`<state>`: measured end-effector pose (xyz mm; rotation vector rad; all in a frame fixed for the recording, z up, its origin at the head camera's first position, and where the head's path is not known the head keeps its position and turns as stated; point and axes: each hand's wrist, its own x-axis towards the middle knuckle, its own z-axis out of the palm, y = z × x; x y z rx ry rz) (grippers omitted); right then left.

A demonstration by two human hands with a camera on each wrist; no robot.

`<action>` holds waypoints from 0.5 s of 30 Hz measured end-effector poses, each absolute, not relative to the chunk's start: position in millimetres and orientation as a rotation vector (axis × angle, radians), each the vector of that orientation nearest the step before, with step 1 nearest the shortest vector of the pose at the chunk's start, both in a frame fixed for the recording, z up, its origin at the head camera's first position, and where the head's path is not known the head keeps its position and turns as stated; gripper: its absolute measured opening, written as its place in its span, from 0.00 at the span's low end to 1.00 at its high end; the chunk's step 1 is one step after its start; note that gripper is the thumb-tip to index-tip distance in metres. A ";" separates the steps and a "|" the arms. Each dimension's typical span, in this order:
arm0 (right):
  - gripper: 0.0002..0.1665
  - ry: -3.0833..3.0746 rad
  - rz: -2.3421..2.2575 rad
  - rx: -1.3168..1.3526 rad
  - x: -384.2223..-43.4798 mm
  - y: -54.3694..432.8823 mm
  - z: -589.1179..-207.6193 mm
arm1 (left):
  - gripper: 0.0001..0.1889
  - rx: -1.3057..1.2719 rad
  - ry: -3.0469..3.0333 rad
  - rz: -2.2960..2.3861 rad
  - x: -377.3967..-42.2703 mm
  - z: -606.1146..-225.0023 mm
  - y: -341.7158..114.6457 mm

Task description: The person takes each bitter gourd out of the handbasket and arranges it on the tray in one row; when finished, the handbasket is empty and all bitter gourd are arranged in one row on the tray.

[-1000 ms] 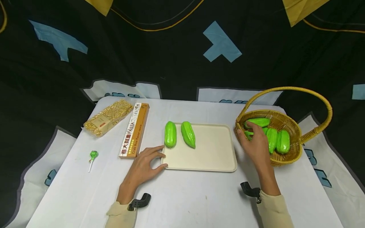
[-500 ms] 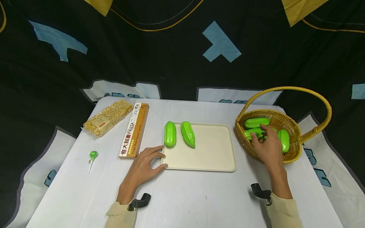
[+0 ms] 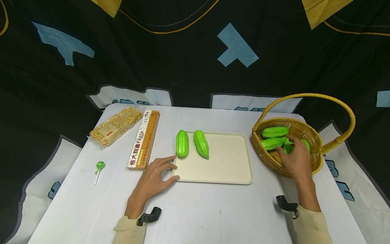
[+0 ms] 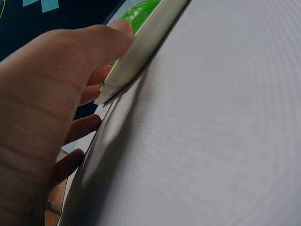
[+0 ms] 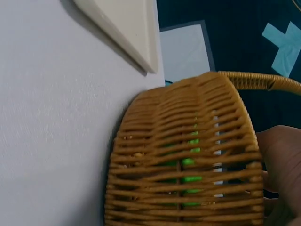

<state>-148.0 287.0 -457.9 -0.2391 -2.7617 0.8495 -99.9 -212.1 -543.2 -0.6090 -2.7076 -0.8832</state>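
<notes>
My left hand [image 3: 156,176] rests at the left edge of the cream tray [image 3: 223,166], thumb at its front corner and fingertips along its side. Two glossy, elongated green vegetables, a blunt one [image 3: 182,144] and a pointed one [image 3: 201,144], lie on the tray's left part. My right hand [image 3: 296,158] reaches into the wicker basket [image 3: 274,166], thumb and fingers spread about a green vegetable [image 3: 287,146]; I cannot tell whether it grips it. Other green vegetables [image 3: 275,132] lie in the basket. In the right wrist view the basket wall [image 5: 188,155] hides most of the hand.
A bag of yellow grains [image 3: 117,125] and a pasta box [image 3: 144,140] lie on the left of the white table. Nearer the front is a green lollipop [image 3: 100,166]. The basket's tall handle [image 3: 310,95] arches above its opening. A dark curtain [image 3: 182,67] hangs behind.
My right hand has moved rightward across the basket, and the green vegetables under it have shifted; one near the left now lies more in view. The left hand and tray have stayed put.
</notes>
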 end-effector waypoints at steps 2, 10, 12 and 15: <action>0.39 -2.761 0.834 -0.249 -149.0 290.1 -459.3 | 0.19 -0.611 -2.705 -0.884 -100.0 -543.3 -212.3; 0.40 -2.780 0.794 -0.272 -154.2 299.1 -464.4 | 0.19 -0.621 -2.691 -0.882 -100.1 -543.5 -212.6; 0.41 -2.797 0.790 -0.277 -155.7 300.5 -464.8 | 0.19 -0.623 -2.688 -0.884 -100.0 -543.5 -212.6; 0.42 -2.829 0.780 -0.291 -157.9 303.8 -465.9 | 0.19 -0.623 -2.690 -0.889 -99.9 -543.2 -212.6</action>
